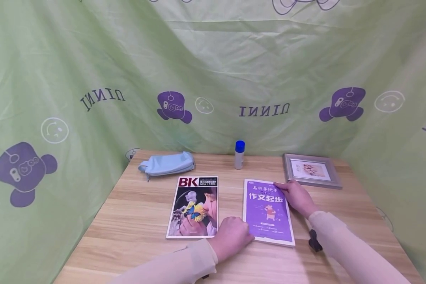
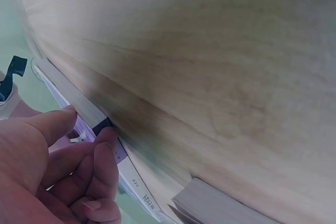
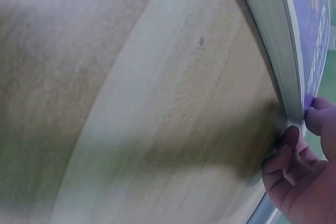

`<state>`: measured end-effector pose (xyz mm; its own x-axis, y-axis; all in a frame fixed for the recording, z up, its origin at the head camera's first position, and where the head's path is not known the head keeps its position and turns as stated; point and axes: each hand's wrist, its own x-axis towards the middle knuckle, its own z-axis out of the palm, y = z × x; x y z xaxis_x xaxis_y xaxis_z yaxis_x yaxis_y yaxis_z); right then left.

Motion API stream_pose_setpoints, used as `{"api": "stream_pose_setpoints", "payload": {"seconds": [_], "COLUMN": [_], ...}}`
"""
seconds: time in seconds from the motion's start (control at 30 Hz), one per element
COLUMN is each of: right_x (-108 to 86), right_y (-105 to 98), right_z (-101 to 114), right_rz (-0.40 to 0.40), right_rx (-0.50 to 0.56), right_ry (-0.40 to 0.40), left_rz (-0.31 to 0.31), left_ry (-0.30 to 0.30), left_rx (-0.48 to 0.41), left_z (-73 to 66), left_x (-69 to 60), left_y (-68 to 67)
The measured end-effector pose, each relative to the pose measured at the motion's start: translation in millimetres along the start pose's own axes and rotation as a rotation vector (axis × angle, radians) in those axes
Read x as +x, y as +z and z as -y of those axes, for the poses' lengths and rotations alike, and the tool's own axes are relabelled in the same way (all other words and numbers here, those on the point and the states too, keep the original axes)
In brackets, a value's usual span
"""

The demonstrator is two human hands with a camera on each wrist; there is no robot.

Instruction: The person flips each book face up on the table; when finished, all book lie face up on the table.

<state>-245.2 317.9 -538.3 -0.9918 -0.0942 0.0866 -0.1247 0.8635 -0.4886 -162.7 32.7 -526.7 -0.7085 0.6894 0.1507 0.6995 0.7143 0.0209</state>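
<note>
A purple book (image 1: pixel 266 216) with white Chinese lettering and a small cartoon pig lies face up, right of the table's middle. My left hand (image 1: pixel 230 238) pinches its near left corner, the thumb on the upper edge and the index finger at the spine side, as the left wrist view shows. At the far right corner my right hand (image 1: pixel 299 197) grips the book, thumb on the cover and curled fingers low at the corner. Left of it lies a magazine (image 1: pixel 179 228) marked BK, with a butterfly and yellow flower; my left wrist is close to its lower right corner.
Along the back of the wooden table (image 1: pixel 117 221) are a light blue pencil case (image 1: pixel 168 163), a glue stick with blue cap (image 1: pixel 239 156) and a silver picture frame (image 1: pixel 310 170). A green printed curtain (image 1: pixel 213 71) hangs behind and at both sides.
</note>
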Motion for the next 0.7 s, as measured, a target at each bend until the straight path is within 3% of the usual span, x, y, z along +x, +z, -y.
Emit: {"api": "stream_pose_setpoints", "payload": {"seconds": [0.5,0.7], "right_x": [-0.6,-1.0], "right_y": [7.6,8.5], "right_z": [9.1,9.3], "right_rz": [0.019,0.012], "right_rx": [0.001,-0.008], "right_ry": [0.079,0.076], "left_rz": [-0.029,-0.037], "left_ry": [0.070,0.077], "left_rx": [0.065,0.039], "left_z": [-1.3,-0.7], "left_x": [1.4,0.9], "left_y": [1.9,2.0]}}
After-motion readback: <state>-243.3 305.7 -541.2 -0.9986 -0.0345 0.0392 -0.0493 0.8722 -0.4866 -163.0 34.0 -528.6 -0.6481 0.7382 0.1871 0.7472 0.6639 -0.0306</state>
